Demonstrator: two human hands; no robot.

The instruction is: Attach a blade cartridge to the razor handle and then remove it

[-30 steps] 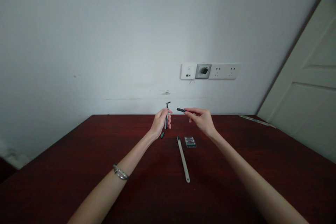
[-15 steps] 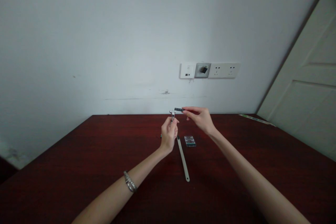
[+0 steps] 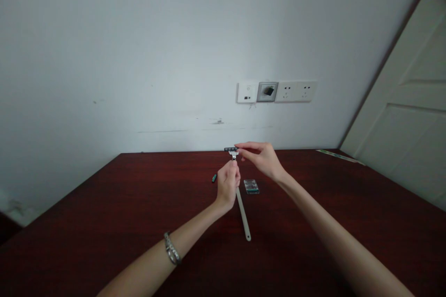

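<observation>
My left hand (image 3: 227, 184) is closed around a razor handle (image 3: 234, 154), its silvery top pointing up. A dark razor blade cartridge (image 3: 230, 149) lies across the top of the handle, touching it or very close to it. My right hand (image 3: 261, 160) pinches the right end of this cartridge between thumb and fingertips. Below the hands, a clear plastic case (image 3: 251, 186) with something green inside rests on the table. A small green and black piece (image 3: 214, 178) lies left of my left hand. The long pale stick (image 3: 244, 216) has its far end hidden behind my left hand.
The dark red wooden table (image 3: 156, 195) meets a pale wall (image 3: 174, 55) at its back edge. Sockets and a dial plate (image 3: 267, 92) are set in that wall. A flat patterned strip (image 3: 339, 156) lies at the back right, near a white door (image 3: 411, 116).
The cartridge has come left and down onto the handle's top, and my left hand has shifted slightly right and down. The small green piece now shows fully.
</observation>
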